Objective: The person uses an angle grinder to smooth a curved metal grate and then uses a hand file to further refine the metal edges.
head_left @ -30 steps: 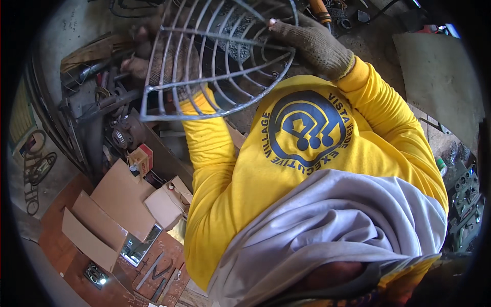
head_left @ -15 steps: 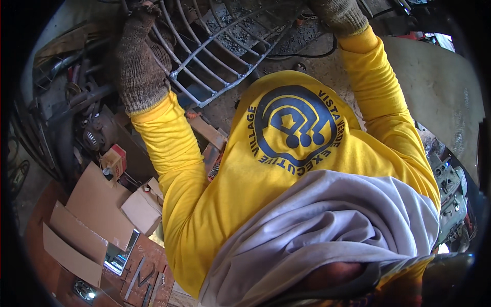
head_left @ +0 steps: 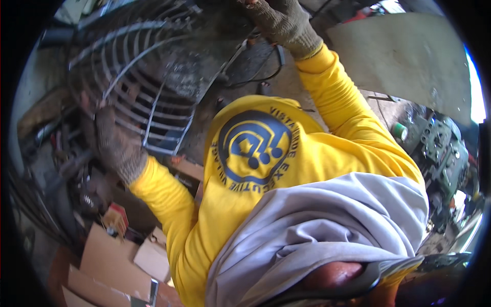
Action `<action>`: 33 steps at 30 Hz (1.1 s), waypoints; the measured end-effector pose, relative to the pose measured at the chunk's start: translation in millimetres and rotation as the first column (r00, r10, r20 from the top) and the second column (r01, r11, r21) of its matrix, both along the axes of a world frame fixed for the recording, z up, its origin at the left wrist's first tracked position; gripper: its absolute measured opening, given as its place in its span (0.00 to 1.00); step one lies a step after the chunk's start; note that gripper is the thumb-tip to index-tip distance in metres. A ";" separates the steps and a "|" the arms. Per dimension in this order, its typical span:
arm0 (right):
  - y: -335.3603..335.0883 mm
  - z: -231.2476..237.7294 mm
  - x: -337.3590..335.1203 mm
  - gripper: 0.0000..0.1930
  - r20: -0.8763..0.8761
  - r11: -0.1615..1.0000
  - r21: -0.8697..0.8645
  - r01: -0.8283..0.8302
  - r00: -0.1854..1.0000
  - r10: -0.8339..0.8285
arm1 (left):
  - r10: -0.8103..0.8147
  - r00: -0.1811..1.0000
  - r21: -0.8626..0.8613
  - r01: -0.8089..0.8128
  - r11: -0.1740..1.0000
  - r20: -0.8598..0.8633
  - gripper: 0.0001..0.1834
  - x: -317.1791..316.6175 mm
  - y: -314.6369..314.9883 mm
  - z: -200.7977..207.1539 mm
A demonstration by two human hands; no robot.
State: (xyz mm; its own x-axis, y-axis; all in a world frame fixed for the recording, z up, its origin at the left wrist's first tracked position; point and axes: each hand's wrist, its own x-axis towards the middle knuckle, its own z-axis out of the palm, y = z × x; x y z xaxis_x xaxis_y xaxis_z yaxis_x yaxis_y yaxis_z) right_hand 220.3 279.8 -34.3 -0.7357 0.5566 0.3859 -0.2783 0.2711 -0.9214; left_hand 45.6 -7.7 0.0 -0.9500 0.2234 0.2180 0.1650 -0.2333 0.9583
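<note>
A curved grille (head_left: pixel 152 115) of welded metal bars stands tilted at the upper left, blurred in part by motion. My left hand (head_left: pixel 117 146), in a brown knitted work glove with bare fingertips, is closed on the bars at its near left side. My right hand (head_left: pixel 287 28), in a matching glove, is raised at the top edge, to the right of the grille. Its fingers are partly cut off by the picture's edge, so whether it grips anything is hidden. Yellow sleeves cover both arms.
Cardboard pieces (head_left: pixel 112 261) and a small red box (head_left: pixel 115 219) lie at lower left. Dark metal parts crowd the left side. A pale sheet (head_left: pixel 404 61) is at upper right, above a greenish machine part (head_left: pixel 440 143) and a green can (head_left: pixel 400 131). A black cable (head_left: pixel 280 59) loops below my right hand.
The grille has swung left and turned, and more of its curved bars show. My left hand has come lower and left with it; my right hand has moved left and up.
</note>
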 end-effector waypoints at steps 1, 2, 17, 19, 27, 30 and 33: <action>3.9 0.8 11.0 0.36 0.058 0.992 0.007 0.126 0.990 -0.127 | -0.001 1.000 0.004 0.001 1.000 0.010 0.26 0.9 0.7 -5.6; 20.9 -7.5 23.2 0.31 0.007 0.984 0.029 0.174 0.985 -0.174 | -0.008 1.000 0.005 0.008 1.000 0.019 0.26 2.1 4.6 -11.2; 93.8 -62.8 10.1 0.22 0.655 0.732 0.676 0.087 0.383 -0.651 | -0.106 0.978 0.298 0.048 0.953 0.181 0.28 -13.1 -28.6 -69.8; 99.0 -60.6 -2.3 0.22 0.704 0.782 0.622 0.051 0.402 -0.586 | -0.054 0.988 0.322 0.005 0.947 0.144 0.28 -17.3 -36.6 -83.1; 117.8 -46.8 6.6 0.09 0.345 0.329 0.937 -0.113 0.432 -0.833 | -0.001 0.999 0.157 -0.004 0.988 0.036 0.28 6.5 -28.7 -87.0; 110.0 -9.1 13.8 0.12 0.241 0.489 0.828 0.274 0.614 -0.752 | 0.023 0.993 -0.036 -0.027 0.999 -0.113 0.29 19.3 -31.0 -74.3; 116.0 -5.9 46.6 0.18 0.091 0.615 0.669 0.417 0.776 -0.624 | 0.060 0.990 0.040 -0.056 0.998 -0.124 0.25 26.1 -10.9 -76.9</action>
